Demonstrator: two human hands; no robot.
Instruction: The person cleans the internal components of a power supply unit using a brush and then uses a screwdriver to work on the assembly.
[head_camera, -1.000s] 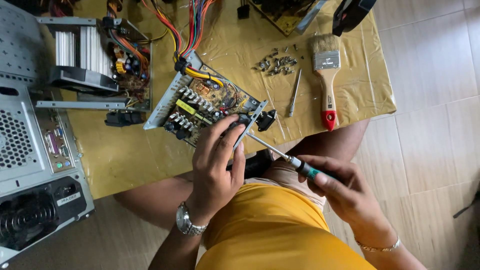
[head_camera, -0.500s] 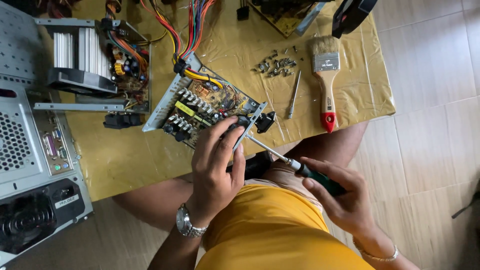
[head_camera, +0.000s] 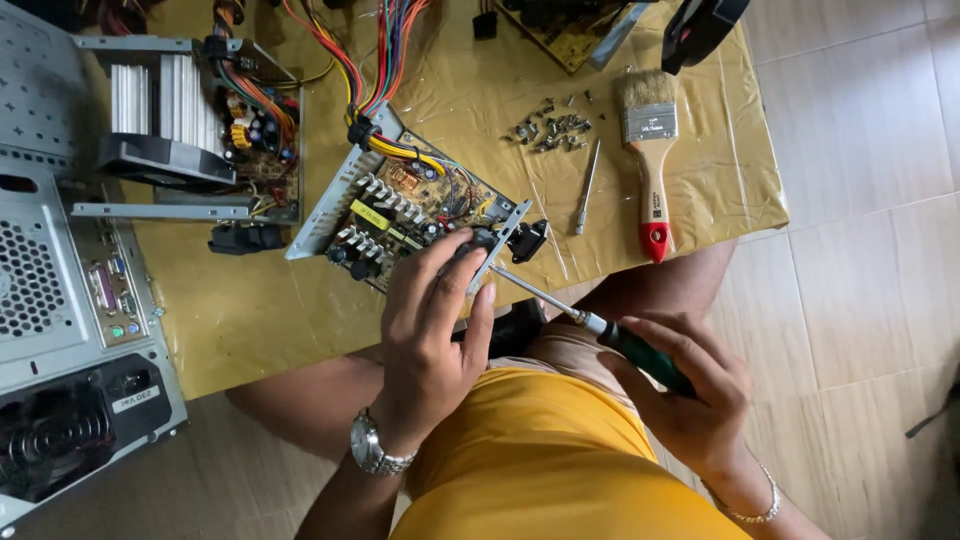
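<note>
An opened power supply unit (head_camera: 400, 215) with its circuit board and coloured wires lies tilted on a yellow plastic sheet (head_camera: 300, 300). My left hand (head_camera: 430, 335) grips its near corner, fingers over the metal edge. A green-handled screwdriver (head_camera: 590, 322) is in my right hand (head_camera: 690, 390), and its tip touches the unit's corner beside my left fingers.
A grey computer case (head_camera: 60, 300) stands at the left, with a second open unit and heat sink (head_camera: 190, 110) behind it. Several loose screws (head_camera: 550, 125), a metal bit (head_camera: 587, 185) and a red-tipped paintbrush (head_camera: 650, 150) lie on the sheet. Tiled floor (head_camera: 860, 200) at the right.
Almost nothing has moved; my right hand has shifted the screwdriver slightly while its tip stays at the unit's corner. My left hand keeps its grip.
</note>
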